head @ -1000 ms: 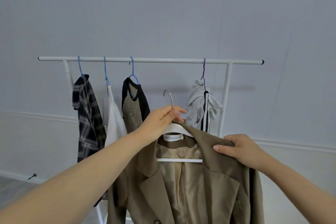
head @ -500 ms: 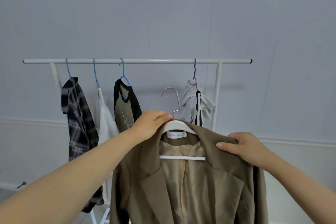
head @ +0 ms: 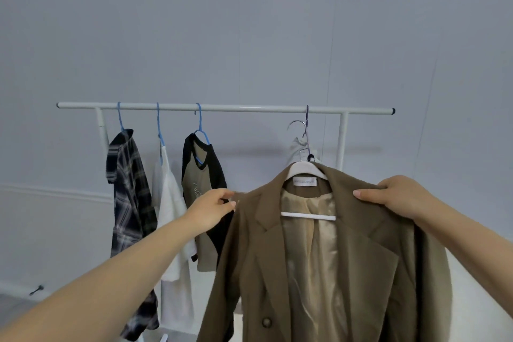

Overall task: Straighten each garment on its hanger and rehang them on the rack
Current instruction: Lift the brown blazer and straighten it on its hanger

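A brown blazer point(head: 319, 258) with a tan lining hangs on a white hanger point(head: 305, 171) whose metal hook point(head: 298, 126) sits just below the white rack bar point(head: 222, 108), not on it. My left hand point(head: 213, 207) pinches the blazer's left shoulder edge. My right hand point(head: 394, 194) grips the right shoulder. A plaid shirt point(head: 127, 203), a white top point(head: 172, 216) and a tan-and-black tee point(head: 201, 180) hang on blue hangers at the left. A pale garment point(head: 297, 153) hangs mostly hidden behind the blazer.
A white rack upright point(head: 343, 141) stands right of the blazer's hook. A stretch of bare bar lies between the tee's hanger and the purple hook point(head: 307, 114). A pale wall is behind; the floor shows at the lower left.
My left hand let go of the hanger's neck and moved down-left to the blazer's left shoulder. The blazer rose, its hook nearing the bar. My right hand kept its hold.
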